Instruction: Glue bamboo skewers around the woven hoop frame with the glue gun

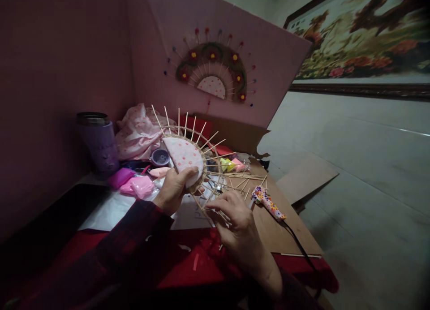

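Note:
My left hand (173, 189) grips a half-round fan frame, thumb on its white fabric panel with pink-red spots (188, 160). Thin wooden sticks (186, 122) radiate from the panel's curved edge, which is bordered with brown twine. A second, outer ring of twine (219, 160) runs across the sticks. At the lower end of this ring, my right hand (233, 216) has its fingers bent together around the twine; the exact pinch is partly hidden. A glue gun in flowered wrapping (268, 202) lies to the right of my right hand.
Loose sticks (240, 182) lie on a cardboard sheet (285, 234). Pink clay packs (137, 187), a purple tumbler (99, 142) and crumpled spotted cloth (141, 131) stand or lie at left. Behind, a pink board (268, 63) bears a decorated fan (211, 72). The glue gun's black cord (298, 247) crosses the cardboard.

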Demonstrator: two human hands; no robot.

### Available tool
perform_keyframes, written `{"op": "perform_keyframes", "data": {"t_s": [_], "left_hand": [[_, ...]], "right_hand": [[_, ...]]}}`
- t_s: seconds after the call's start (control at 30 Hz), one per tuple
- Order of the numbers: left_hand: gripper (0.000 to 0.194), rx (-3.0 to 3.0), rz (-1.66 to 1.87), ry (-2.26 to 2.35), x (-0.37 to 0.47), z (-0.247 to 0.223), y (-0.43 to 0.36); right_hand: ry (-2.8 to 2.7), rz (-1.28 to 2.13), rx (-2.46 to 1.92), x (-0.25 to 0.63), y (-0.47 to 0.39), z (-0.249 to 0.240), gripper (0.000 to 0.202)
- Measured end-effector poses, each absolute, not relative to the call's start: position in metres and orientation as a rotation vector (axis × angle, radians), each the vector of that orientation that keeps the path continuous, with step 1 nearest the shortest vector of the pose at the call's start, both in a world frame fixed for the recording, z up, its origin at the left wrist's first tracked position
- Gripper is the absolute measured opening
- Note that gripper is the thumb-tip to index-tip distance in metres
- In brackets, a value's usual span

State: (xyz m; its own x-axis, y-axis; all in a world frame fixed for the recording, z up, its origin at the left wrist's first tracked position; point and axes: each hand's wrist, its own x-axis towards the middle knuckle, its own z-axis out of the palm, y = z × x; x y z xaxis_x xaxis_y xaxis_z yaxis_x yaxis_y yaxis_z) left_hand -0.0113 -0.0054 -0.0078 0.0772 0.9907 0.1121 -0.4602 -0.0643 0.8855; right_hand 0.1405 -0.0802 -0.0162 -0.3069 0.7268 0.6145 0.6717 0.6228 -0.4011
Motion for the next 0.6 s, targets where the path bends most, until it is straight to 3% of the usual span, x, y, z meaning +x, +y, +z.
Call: {"op": "perform_keyframes", "data": {"t_s": [0.6], "left_hand": [[0.023,0.980,1.359,0.688,-0.0114,-0.0073,-0.0068]], "right_hand": [[-2.102,-0.048,-1.120,0.1364,-0.0811,-0.0153,0.008]]}}
